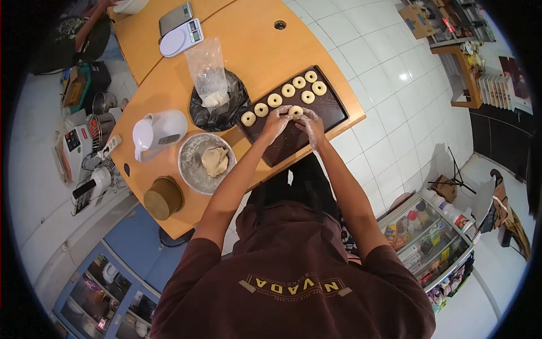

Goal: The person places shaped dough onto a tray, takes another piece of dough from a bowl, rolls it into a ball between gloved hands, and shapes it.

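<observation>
a: where's the dough ring (295,113)?

b: over the middle of the dark tray (285,144), between the two hands. whether it rests on the tray's floor or sits a little above it, i can't tell.

a: which hand is nearer?

b: neither, as far as i can judge. the left hand (276,123) meets it from the side of the tray's left end, the right hand (311,126) from the side of the right end. both grips look closed in on its edge, fingertips touching.

a: any long axis to mind?

b: not in the ring, it's round. the tray's matters more, i'd say: it slants away toward the right, and the held ring roughly lines up along it with two laid rings (307,97).

a: and beyond those?

b: a row of six rings (274,100) by the tray's far edge. left of the tray, on the worktop (271,51), there's a bowl (189,169) with a dough lump (215,162), and a black plastic bag (240,101) near the tray's left corner.
</observation>
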A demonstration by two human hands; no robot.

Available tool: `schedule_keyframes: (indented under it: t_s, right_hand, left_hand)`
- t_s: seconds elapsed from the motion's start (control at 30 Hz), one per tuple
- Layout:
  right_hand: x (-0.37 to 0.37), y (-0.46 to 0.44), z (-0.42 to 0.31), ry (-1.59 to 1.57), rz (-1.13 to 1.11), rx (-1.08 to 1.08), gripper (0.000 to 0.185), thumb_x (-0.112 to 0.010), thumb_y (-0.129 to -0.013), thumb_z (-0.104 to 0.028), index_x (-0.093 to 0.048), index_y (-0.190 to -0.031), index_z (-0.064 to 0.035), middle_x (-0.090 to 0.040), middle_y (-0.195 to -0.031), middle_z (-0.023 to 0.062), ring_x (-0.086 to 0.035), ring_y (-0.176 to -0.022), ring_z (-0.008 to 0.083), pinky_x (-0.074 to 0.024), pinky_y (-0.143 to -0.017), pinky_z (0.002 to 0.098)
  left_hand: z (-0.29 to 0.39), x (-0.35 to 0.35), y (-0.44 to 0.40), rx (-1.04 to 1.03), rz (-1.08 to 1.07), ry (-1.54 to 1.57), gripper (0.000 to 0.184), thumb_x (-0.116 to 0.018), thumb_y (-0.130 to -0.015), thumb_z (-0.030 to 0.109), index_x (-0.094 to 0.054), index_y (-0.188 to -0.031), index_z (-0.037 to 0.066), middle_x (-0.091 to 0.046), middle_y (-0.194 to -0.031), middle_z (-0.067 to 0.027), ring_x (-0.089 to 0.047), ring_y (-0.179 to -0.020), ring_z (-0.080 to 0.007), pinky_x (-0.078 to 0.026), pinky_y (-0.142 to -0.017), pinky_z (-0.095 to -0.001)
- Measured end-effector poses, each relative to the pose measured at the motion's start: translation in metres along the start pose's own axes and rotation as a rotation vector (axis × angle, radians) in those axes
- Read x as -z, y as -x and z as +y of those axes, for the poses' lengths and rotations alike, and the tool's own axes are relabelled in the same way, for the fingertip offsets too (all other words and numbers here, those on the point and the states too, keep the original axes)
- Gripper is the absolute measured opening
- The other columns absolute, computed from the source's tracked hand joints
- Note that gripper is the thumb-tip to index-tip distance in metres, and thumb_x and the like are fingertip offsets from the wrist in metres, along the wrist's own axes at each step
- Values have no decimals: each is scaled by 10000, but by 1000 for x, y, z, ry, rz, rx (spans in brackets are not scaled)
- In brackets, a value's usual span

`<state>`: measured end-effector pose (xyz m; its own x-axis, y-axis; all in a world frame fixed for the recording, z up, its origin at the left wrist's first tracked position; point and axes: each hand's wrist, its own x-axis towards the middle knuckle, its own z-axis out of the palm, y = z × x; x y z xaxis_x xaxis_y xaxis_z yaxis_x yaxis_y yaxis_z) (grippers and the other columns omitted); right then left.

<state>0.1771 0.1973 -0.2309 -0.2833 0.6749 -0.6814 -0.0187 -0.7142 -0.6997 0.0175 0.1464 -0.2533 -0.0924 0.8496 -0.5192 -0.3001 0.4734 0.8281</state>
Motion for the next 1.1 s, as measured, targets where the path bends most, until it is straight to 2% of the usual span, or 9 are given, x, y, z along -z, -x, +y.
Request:
schedule_keyframes:
  t_s: [0.27, 0.4, 0.5, 0.6, 0.7, 0.8, 0.83, 0.97, 1.1]
  right_hand:
    - [-5, -29, 5, 56, 61, 98, 439, -669, -963, -41, -578, -1386, 34, -617, -1303, 132, -669, -1118, 207, -599, -892, 305]
    - [-3, -30, 4, 179, 81, 117, 482, -687, -975, -102, -549, -1417, 32, -592, -1329, 131, -668, -1126, 211, -585, -914, 323]
    - [2, -28, 0, 326, 94, 141, 529, -720, -954, -158, -553, -1420, 29, -554, -1361, 164, -675, -1139, 240, -575, -899, 327]
    - [9, -15, 6, 414, 98, 162, 552, -725, -957, -197, -544, -1435, 10, -560, -1385, 186, -677, -1160, 271, -556, -935, 354]
    - [29, -5, 23, 379, 25, 140, 534, -721, -963, -214, -557, -1423, 3, -597, -1374, 208, -667, -1187, 281, -541, -964, 360]
    - [50, 16, 32, 352, 21, 126, 475, -702, -980, -191, -580, -1391, 14, -645, -1305, 192, -654, -1191, 253, -526, -991, 346]
    - [59, 23, 37, 355, 0, 131, 474, -691, -992, -206, -573, -1403, -1, -648, -1306, 162, -648, -1194, 238, -528, -978, 349]
    - [86, 47, 39, 312, -64, 57, 441, -655, -1025, -237, -574, -1407, -32, -666, -1282, 90, -640, -1189, 193, -532, -935, 338]
    - [92, 32, 24, 286, -105, 66, 414, -631, -1039, -232, -577, -1397, -30, -674, -1276, 80, -653, -1163, 179, -528, -912, 315]
  left_hand:
    - [2, -5, -23, 1, 67, -32, 493, -604, -956, -22, -512, -1439, -58, -629, -1328, -133, -620, -1153, -169, -507, -953, -279]
    - [7, -12, -27, -14, 103, -98, 521, -596, -983, -18, -474, -1490, -23, -599, -1366, -115, -598, -1191, -148, -496, -975, -282]
    - [7, -10, -28, -72, 50, -189, 521, -617, -964, -11, -477, -1463, -56, -569, -1410, -158, -576, -1269, -226, -478, -1051, -334]
    - [2, -13, -16, -9, 85, -7, 513, -644, -962, 25, -504, -1452, -31, -540, -1441, -164, -536, -1316, -237, -456, -1080, -355]
    - [6, -19, 5, -68, 232, -339, 512, -647, -965, 30, -510, -1457, -8, -525, -1447, -171, -498, -1346, -225, -459, -1069, -343]
    - [-26, -11, 20, -76, 176, -221, 506, -627, -984, 24, -495, -1472, 6, -524, -1441, -171, -539, -1293, -203, -472, -1036, -320]
    - [-26, -13, 28, -8, 141, -2, 506, -613, -1001, 26, -473, -1488, 11, -543, -1418, -160, -590, -1213, -171, -482, -993, -304]
    - [-12, -31, 59, 191, 194, 62, 537, -597, -1008, 12, -428, -1518, 16, -569, -1414, -139, -632, -1162, -152, -496, -904, -253]
    - [-23, -41, 52, 84, 257, 121, 539, -593, -1011, 13, -422, -1522, 16, -558, -1438, -141, -631, -1179, -155, -499, -906, -245]
